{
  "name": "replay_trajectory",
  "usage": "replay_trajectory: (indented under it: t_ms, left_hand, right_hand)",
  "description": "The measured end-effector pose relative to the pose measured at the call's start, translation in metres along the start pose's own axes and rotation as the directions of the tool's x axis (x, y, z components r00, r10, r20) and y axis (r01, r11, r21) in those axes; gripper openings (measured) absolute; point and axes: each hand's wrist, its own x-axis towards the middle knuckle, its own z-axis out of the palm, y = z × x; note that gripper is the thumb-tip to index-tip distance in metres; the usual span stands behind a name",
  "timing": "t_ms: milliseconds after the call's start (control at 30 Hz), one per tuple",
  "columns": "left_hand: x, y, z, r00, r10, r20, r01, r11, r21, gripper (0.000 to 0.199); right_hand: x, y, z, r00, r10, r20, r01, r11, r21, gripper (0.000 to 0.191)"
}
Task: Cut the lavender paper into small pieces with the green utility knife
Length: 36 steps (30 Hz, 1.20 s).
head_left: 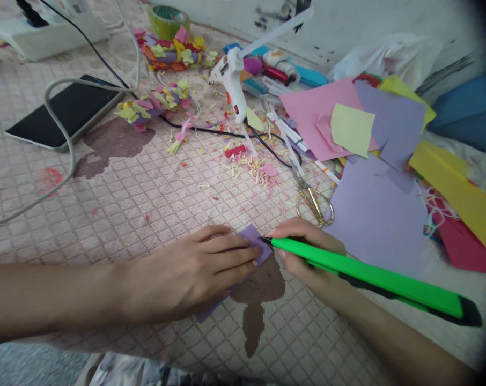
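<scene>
My left hand (198, 268) lies flat with its fingers stretched out, pressing a purple piece of paper (249, 234) against the tabletop; most of the paper is hidden under the hand. My right hand (307, 252) is closed in a pinch around a long green pen (363, 271). The pen slants up to the right, its dark pointed tip at the paper's right edge, close to my left fingertips. I cannot tell whether the tip touches the paper. Gold-handled scissors (313, 203) lie just beyond my right hand.
A white glue gun (233, 80) stands among paper scraps (255, 169), its black cord trailing. Purple sheets (382, 214) and pink paper (319, 115) lie right. Flower-covered strips (154, 107), a black tablet-like device (66, 112), green tape (168, 21) and a power strip (50, 32) are farther left.
</scene>
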Motion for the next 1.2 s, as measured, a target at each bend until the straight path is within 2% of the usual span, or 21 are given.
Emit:
replay_trajectory:
  t_ms: [433,600,900,1100,1200]
  left_hand:
    - [-0.001,0.000,0.002,1.000,-0.005,-0.010,0.005,1.000,0.016,0.045]
    - [0.000,0.003,0.002,1.000,-0.019,-0.010,0.019,1.000,0.018,0.045]
    - [0.001,-0.004,-0.010,0.996,0.028,0.081,-0.025,0.999,-0.031,0.046]
    - [-0.001,-0.004,-0.006,0.998,0.013,0.056,-0.011,0.999,-0.042,0.044]
    - [-0.001,0.000,0.000,0.999,-0.018,0.032,0.018,1.000,0.013,0.043]
  right_hand:
    - [-0.003,0.000,0.002,1.000,-0.012,0.021,0.012,0.999,0.030,0.021]
    - [-0.006,0.002,0.000,0.999,0.022,-0.024,-0.021,0.999,0.048,0.018]
    - [-0.003,-0.001,0.001,0.997,0.048,-0.055,-0.046,0.998,0.038,0.019]
    - [-0.001,-0.004,0.001,0.996,0.036,-0.078,-0.036,0.999,0.011,0.017]
    - [-0.002,-0.003,0.001,0.996,0.048,-0.074,-0.047,0.999,0.018,0.016]
